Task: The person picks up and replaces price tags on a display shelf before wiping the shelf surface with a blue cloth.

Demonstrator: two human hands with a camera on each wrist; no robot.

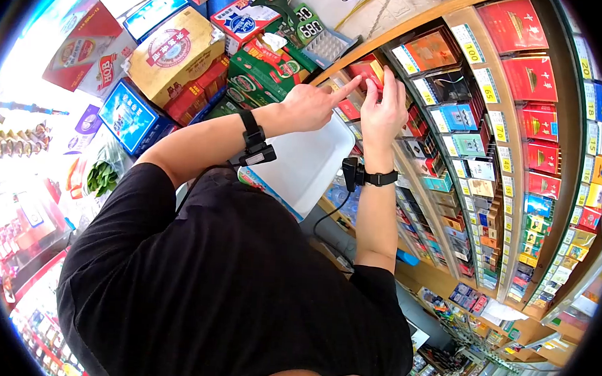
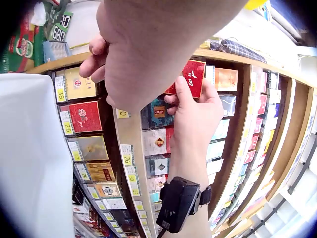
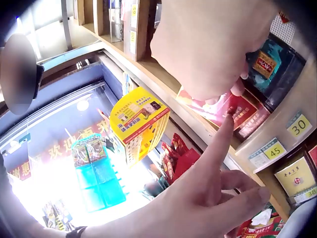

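Note:
My right hand pinches a red cigarette pack at the top of the slanted cigarette shelf, its thumb across the pack's face in the left wrist view. From the left, my left hand reaches over with its index finger straight. In the right wrist view that fingertip is right at the red packs in the top compartment, while the other fingers are bent loosely and hold nothing. Below this compartment, more packs stand in columns, among them a teal pack.
A white tray lies below my hands. Beer cartons, among them a tan box and a green box, stack up at the left. A scale's green display stands behind. A yellow display box stands on the glass counter.

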